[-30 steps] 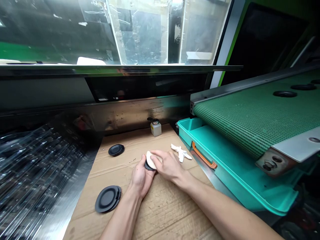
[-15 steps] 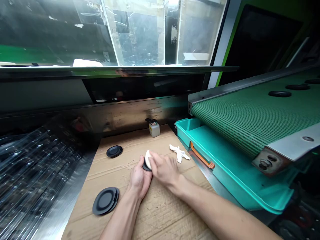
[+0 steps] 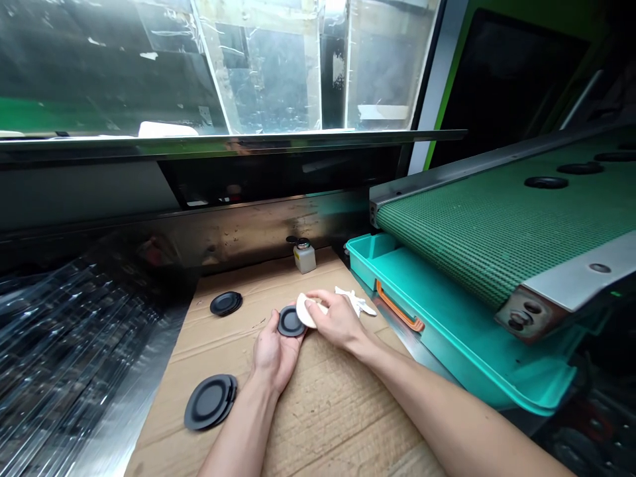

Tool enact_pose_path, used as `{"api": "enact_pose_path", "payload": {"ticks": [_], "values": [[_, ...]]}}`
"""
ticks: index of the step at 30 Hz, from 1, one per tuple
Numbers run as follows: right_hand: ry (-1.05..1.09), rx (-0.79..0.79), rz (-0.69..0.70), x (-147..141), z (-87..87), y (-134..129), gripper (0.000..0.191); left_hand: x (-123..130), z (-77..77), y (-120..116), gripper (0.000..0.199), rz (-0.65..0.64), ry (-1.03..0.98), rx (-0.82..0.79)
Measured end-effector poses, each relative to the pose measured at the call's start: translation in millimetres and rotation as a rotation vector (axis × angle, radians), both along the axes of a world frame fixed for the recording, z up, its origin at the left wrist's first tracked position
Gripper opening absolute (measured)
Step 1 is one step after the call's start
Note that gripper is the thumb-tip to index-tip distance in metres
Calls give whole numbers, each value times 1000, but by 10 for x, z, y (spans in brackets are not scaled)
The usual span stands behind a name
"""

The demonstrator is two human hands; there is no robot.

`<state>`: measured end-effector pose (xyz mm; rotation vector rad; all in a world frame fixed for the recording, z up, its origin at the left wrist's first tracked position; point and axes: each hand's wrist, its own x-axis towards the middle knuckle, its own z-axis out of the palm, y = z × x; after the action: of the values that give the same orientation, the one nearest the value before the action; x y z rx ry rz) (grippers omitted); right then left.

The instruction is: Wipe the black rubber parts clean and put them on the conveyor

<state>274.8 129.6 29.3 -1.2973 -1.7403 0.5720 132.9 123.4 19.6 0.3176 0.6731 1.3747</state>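
My left hand (image 3: 276, 351) holds a small black round disc (image 3: 291, 321) by its edge, its flat face turned up. In my right hand (image 3: 338, 319) is a white round pad (image 3: 307, 311), pinched between thumb and fingers. The pad overlaps the disc's right edge; whether they touch I cannot tell. Below lies a cardboard sheet (image 3: 328, 411). Larger black discs (image 3: 211, 401) lie stacked at its near left, and smaller black discs (image 3: 226, 303) at its far left. A crumpled white piece of material (image 3: 355, 301) lies just behind my right hand.
A small whitish bottle (image 3: 305, 257) stands at the cardboard's far edge. To the right, a teal tray (image 3: 447, 331) with an orange handle sits under a green conveyor belt (image 3: 477, 232) carrying black discs (image 3: 546, 182). Clear plastic packaging (image 3: 64, 358) lies on the left.
My right hand has moved slightly right with the white pad, uncovering most of the black disc. The disc's face now shows in my left hand. The view has shifted slightly.
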Motion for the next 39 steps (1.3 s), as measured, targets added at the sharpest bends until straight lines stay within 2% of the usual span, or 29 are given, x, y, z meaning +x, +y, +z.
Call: {"api": "enact_pose_path", "payload": {"ticks": [2,3,4,7,8,11,13,17,19,23,27,31,35,37,39], "values": [[-9,-16,161,-45,5,-42,28,3,-6,1,36,-16,10,-6],[-21,-19,180,-55,7,-54,28,6,-8,-1,36,-28,12,-5],[-37,-19,143,-63,7,-64,29,9,-9,-5,36,-39,13,2],[-65,-28,-91,-117,-9,-114,35,23,0,-25,36,-66,10,49],[-73,-35,-119,-154,-22,-142,37,28,6,-31,35,-67,11,53],[-125,-49,-43,-273,-60,-215,40,34,21,-46,33,-58,7,31],[-183,-46,-54,-290,-65,-199,40,27,20,-46,34,-70,2,36],[-221,-30,-284,-88,-30,-4,38,-7,-3,-37,33,-74,23,52],[-171,-10,-337,43,-23,86,38,-27,-6,-36,32,-86,23,39],[-99,4,-336,140,-60,128,36,-62,25,-64,35,-132,-16,24],[-151,-6,-257,88,-117,96,34,-84,77,-133,36,-209,-84,50],[-184,-25,-242,73,-156,99,35,-88,136,-190,38,-232,-71,53],[-225,-31,-232,82,-167,109,35,-22,184,-234,40,-200,115,146],[-245,-38,-231,81,-159,108,35,38,177,-268,53,-95,348,267],[-262,-57,-235,80,-140,104,35,97,150,-312,74,48,672,437]]}}
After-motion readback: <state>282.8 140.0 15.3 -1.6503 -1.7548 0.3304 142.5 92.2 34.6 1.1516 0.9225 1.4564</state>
